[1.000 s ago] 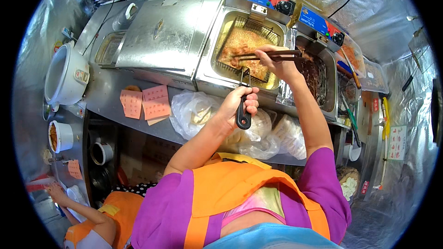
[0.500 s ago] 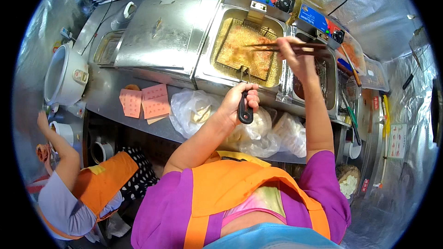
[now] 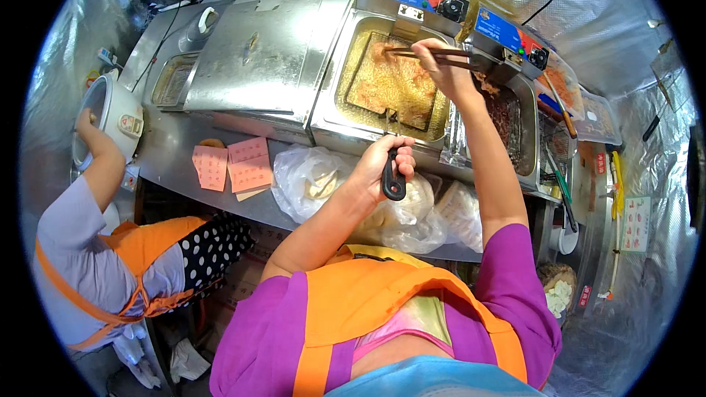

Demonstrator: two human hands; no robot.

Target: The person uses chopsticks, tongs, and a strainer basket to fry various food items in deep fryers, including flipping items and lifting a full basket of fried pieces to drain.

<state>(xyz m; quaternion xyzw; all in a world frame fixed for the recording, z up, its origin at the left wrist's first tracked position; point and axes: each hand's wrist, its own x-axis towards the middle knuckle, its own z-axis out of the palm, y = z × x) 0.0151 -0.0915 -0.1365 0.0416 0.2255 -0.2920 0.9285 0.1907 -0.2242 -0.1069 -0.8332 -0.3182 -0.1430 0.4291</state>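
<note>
My left hand [image 3: 384, 168] is wrapped round the black handle [image 3: 393, 185] of a wire fryer basket [image 3: 346, 81]. The basket sits in bubbling yellow oil inside a steel deep fryer [image 3: 327, 103]. Battered pieces of food [image 3: 393, 88] float in it, too foamy to make out singly. My right hand [image 3: 441, 66] grips long dark chopsticks [image 3: 460, 56] above the basket's far side. Their tips reach left to a browned piece of food [image 3: 381, 51] near the back of the oil.
A second fryer [image 3: 507, 129] with dark contents stands at the right. Plastic bags [image 3: 305, 176] and pink paper slips [image 3: 250, 165] lie along the counter's near edge. At the far left, a co-worker [image 3: 110, 242] in an orange apron reaches into a white rice cooker [image 3: 118, 129].
My right hand and the chopsticks have moved left and back over the oil. My left hand stays on the handle. The co-worker has leaned forward, an arm now in the cooker.
</note>
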